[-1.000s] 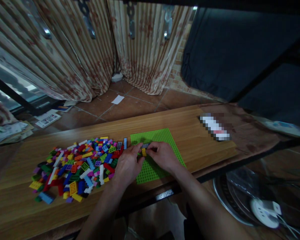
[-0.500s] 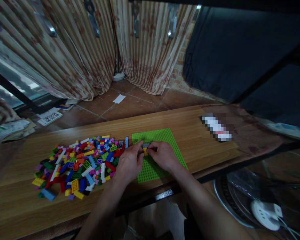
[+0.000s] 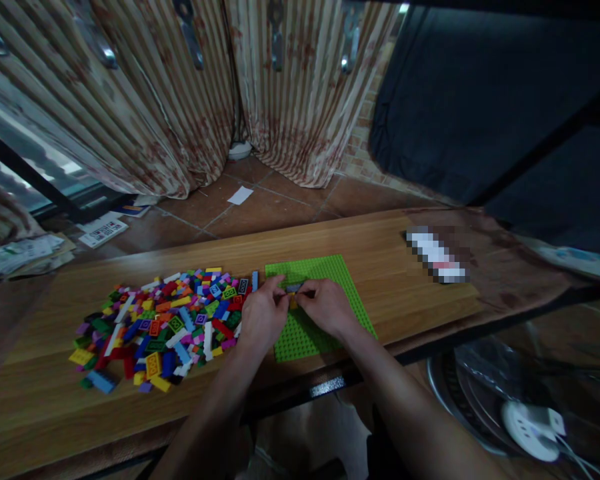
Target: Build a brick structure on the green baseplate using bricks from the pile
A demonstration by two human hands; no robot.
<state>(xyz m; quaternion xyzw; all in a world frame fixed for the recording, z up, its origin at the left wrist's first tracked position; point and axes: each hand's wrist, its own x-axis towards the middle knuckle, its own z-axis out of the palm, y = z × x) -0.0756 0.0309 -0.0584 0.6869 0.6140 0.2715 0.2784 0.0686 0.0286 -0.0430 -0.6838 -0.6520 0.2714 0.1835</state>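
Note:
A green studded baseplate (image 3: 307, 337) lies on the wooden table. Over its middle, a yellow toy brick (image 3: 293, 302) and a grey brick (image 3: 294, 288) show in the narrow gap between my hands. My left hand (image 3: 266, 313) grips the yellow brick from the left, thumb and fingertips drawn in against it. From the right, my right hand (image 3: 327, 307) pinches the same brick with thumb and forefinger. The fingers cover much of the bricks, so I cannot tell how they join.
A large heap of mixed toy bricks (image 3: 163, 327) spreads left of the baseplate. A blurred white item (image 3: 435, 257) lies at the table's right end. Beyond the table hang striped curtains (image 3: 290, 127). A white power strip (image 3: 530, 430) is low on the right.
My left hand has turned slightly, and its thumb and fingers have come closer in to the bricks. My right hand stays at nearly the same place. The view has shifted a little.

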